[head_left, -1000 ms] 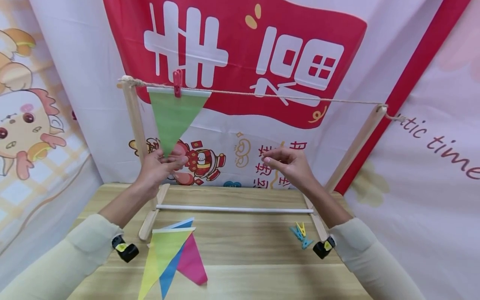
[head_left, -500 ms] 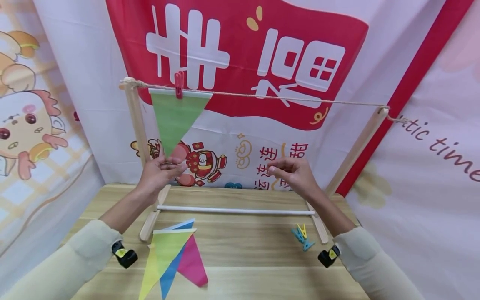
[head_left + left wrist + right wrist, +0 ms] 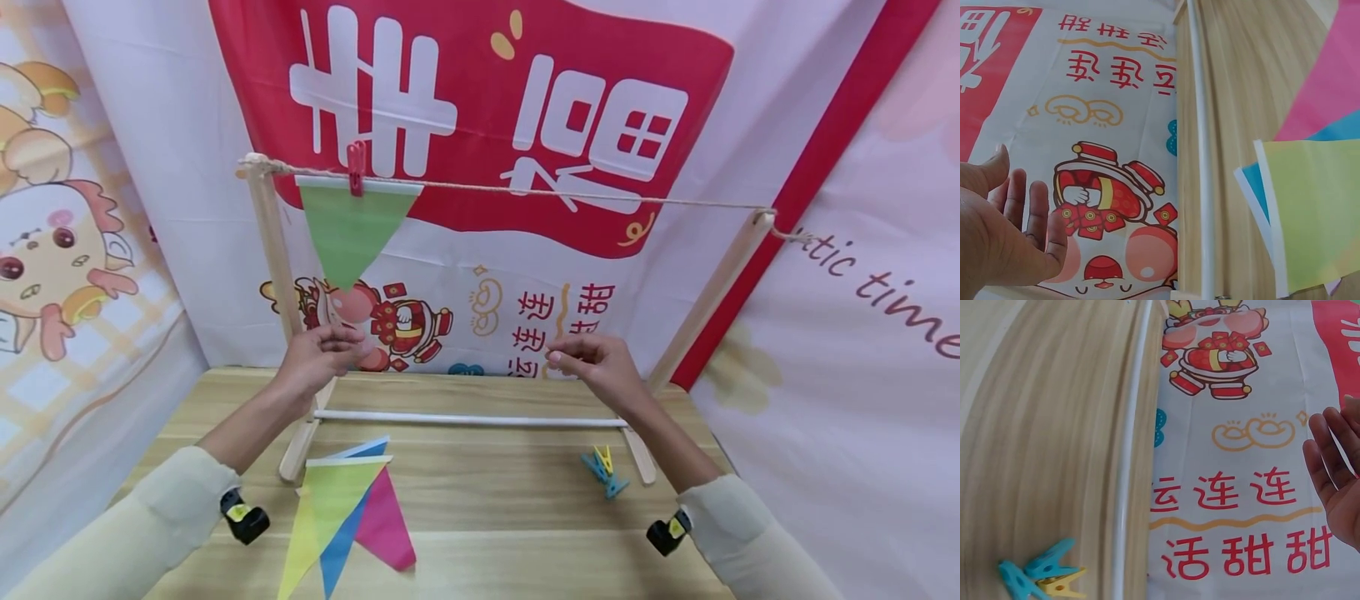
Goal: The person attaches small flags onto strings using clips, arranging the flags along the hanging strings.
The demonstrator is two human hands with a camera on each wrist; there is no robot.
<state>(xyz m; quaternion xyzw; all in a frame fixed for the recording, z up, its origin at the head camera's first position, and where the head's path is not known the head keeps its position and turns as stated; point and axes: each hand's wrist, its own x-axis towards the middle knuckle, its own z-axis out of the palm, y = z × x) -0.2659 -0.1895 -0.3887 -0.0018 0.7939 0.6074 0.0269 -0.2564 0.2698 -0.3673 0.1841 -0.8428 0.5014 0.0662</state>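
Observation:
A green triangular flag point(image 3: 352, 229) hangs from a twine line point(image 3: 525, 189), fixed near its left end by a red clothespin point(image 3: 357, 169). My left hand point(image 3: 318, 358) hovers just below the flag's tip, apart from it; in the left wrist view its fingers are loosely bent with nothing between them. My right hand point(image 3: 596, 365) is held in the air before the right post, also holding nothing. On the table below lie a yellow flag point(image 3: 337, 492), a blue flag point(image 3: 341, 542) and a pink flag point(image 3: 386, 525), overlapping. Blue and yellow clothespins point(image 3: 603, 468) lie at the right.
A wooden post point(image 3: 272, 242) on the left and another post point(image 3: 712, 292) on the right carry the twine. A white rod point(image 3: 468, 419) joins their feet low across the wooden table point(image 3: 510, 500). A printed cloth point(image 3: 465, 250) hangs behind.
Both my hands have sunk lower, the left dropping away from the green flag's tip. The right hand has also drifted slightly right. The flags and clothespins stay in place.

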